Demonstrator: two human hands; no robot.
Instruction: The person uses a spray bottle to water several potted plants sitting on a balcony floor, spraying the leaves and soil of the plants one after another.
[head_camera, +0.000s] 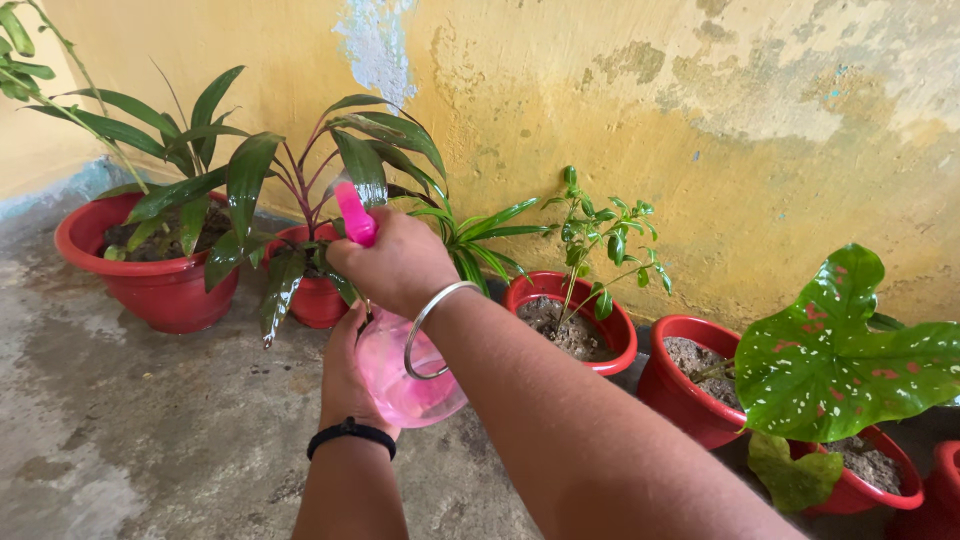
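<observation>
A pink spray bottle (405, 385) is held in front of me with both hands. My right hand (395, 262), with a silver bangle on the wrist, is closed over its pink trigger head (353, 213). My left hand (345, 375), with a black band at the wrist, cups the translucent bottle body from below and the left. The nozzle points toward a plant with dark green and reddish leaves in a small red pot (315, 297) just beyond my hands.
A row of red pots stands along a peeling yellow wall (700, 120): a large one (160, 285) at the left, one with a thin leafy stem (575, 335), one (690, 385) beside a spotted-leaf plant (835, 350). Rough concrete floor (150, 430) lies in front.
</observation>
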